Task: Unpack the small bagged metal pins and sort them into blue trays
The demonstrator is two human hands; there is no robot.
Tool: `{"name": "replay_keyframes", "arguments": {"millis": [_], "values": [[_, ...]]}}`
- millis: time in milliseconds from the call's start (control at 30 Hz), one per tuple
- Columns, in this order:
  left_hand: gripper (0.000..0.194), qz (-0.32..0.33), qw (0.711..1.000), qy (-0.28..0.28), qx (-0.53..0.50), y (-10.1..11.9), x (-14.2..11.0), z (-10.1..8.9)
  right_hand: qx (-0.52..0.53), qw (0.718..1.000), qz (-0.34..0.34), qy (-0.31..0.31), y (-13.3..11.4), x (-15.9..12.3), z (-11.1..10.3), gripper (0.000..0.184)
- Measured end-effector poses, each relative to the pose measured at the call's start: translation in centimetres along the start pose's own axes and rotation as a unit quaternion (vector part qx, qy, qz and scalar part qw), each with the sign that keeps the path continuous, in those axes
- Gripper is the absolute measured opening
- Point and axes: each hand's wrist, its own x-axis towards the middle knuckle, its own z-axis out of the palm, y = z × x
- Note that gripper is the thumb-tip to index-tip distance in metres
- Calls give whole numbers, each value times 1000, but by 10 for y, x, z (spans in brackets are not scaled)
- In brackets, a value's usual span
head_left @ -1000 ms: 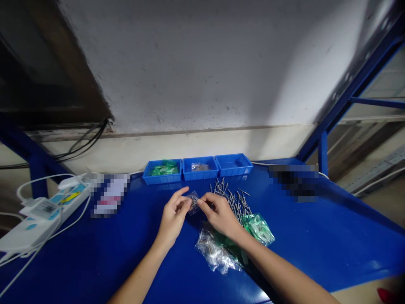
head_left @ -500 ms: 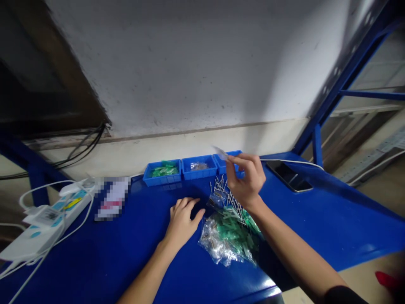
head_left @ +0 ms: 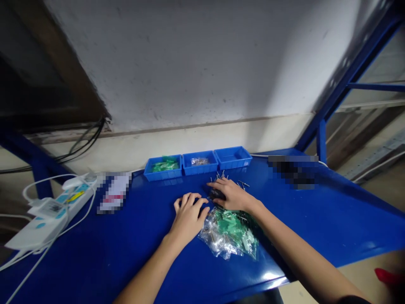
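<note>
My left hand (head_left: 189,213) rests on the blue table with its fingers spread and slightly bent, holding nothing. Its thumb comes close to a pile of clear plastic bags (head_left: 218,236) with green pieces (head_left: 229,223) among them. Just beyond that pile, my right hand (head_left: 232,195) curves its thumb and fingers around a small, dark-looking plastic bag (head_left: 217,194). How firmly it grips is hard to see. Thin metal pins (head_left: 222,175), perhaps rivets, poke out behind the knuckles, and the palm covers most of them.
Three blue bins stand against the wall: one with green packets (head_left: 164,164), one with clear packets (head_left: 200,161), and a right-hand bin (head_left: 233,158). A white power strip (head_left: 47,219) with cables and a blurred-out packet (head_left: 114,192) lie left. A blurred dark object (head_left: 294,172) lies right.
My right hand has come down from in front of the right bin to the pins and small bag. The thin clear packet it pinched is out of sight. My left hand has barely shifted.
</note>
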Motion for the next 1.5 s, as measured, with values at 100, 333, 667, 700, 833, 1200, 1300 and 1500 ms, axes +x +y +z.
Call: {"name": "replay_keyframes", "arguments": {"millis": [100,333,667,700,833,1200,1300,1500], "values": [[13,-29,999,22,-6,0,0,-2,-1,1000,-7,-6,-2,3,4,47],[17,-77,995,36,-56,-3,3,-5,89,994,0,68,-11,5,10,38],[46,-218,833,19,-508,-6,8,-16,30,977,-128,169,-52,-3,0,23],[45,-212,831,21,-515,-8,8,-17,27,977,-127,171,-54,-3,0,24],[24,-155,899,106,-395,-11,8,-18,65,979,-39,191,-54,-3,-3,22],[11,50,975,164,-138,11,-1,-18,351,896,149,226,-63,9,-13,21],[12,49,985,121,-116,17,-4,-21,273,857,65,433,-57,5,-38,16],[23,87,992,-18,-90,30,-10,-25,-13,834,-54,549,-39,22,-85,34]]}}
